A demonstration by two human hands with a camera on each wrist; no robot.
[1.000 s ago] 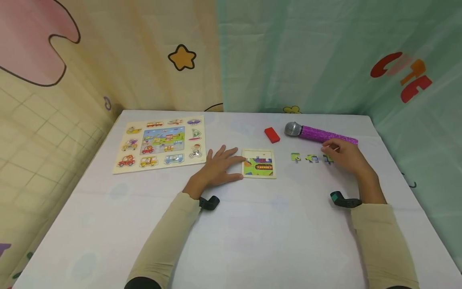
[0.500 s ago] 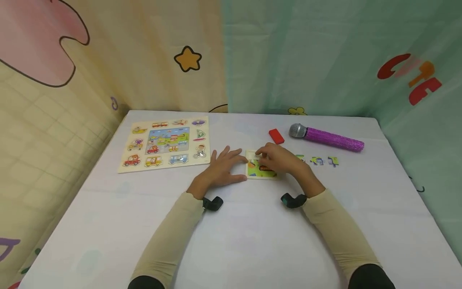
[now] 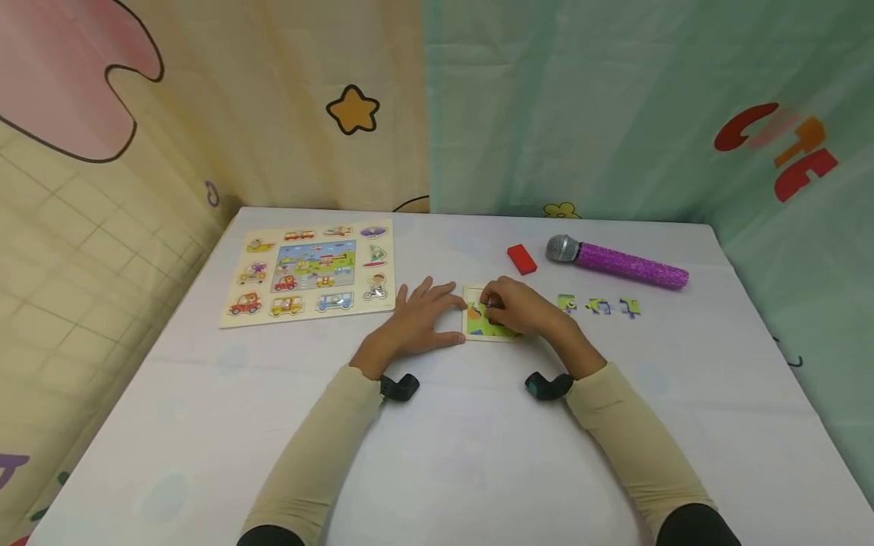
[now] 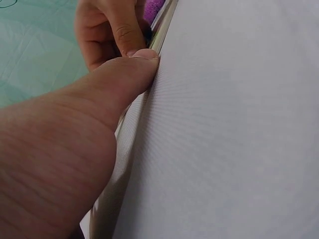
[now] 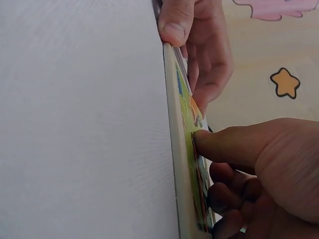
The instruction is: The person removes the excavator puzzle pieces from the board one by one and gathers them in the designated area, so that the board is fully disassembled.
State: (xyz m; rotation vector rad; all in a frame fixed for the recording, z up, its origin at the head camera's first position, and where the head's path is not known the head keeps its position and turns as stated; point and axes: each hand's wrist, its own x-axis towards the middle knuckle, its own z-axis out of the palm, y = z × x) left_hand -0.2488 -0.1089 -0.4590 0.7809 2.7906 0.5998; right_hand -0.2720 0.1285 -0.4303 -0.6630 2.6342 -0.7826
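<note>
A small wooden jigsaw board (image 3: 471, 290) with a green and yellow picture lies flat mid-table. My left hand (image 3: 419, 315) rests at its left edge, fingers spread and fairly straight; the thumb (image 5: 175, 27) touches the board's corner in the right wrist view. Over the picture, my right hand (image 3: 522, 305) has its fingers curled, thumb and fingertips pinching a jigsaw piece in the board; the hand largely hides it. To the right, loose jigsaw pieces lie in a row: one (image 3: 567, 302) nearest the board, a second (image 3: 598, 306), a third (image 3: 630, 307).
Behind the loose pieces lies a purple glittery microphone (image 3: 628, 265). A red block (image 3: 522, 259) sits behind the small board. On the left is a larger vehicle puzzle board (image 3: 232, 320). Printed curtains (image 3: 546, 114) stand beyond the table's back edge.
My right hand has left the third loose piece on the right and come over to the small board, where its fingers now work at the picture. The left hand stays at the board's edge.
</note>
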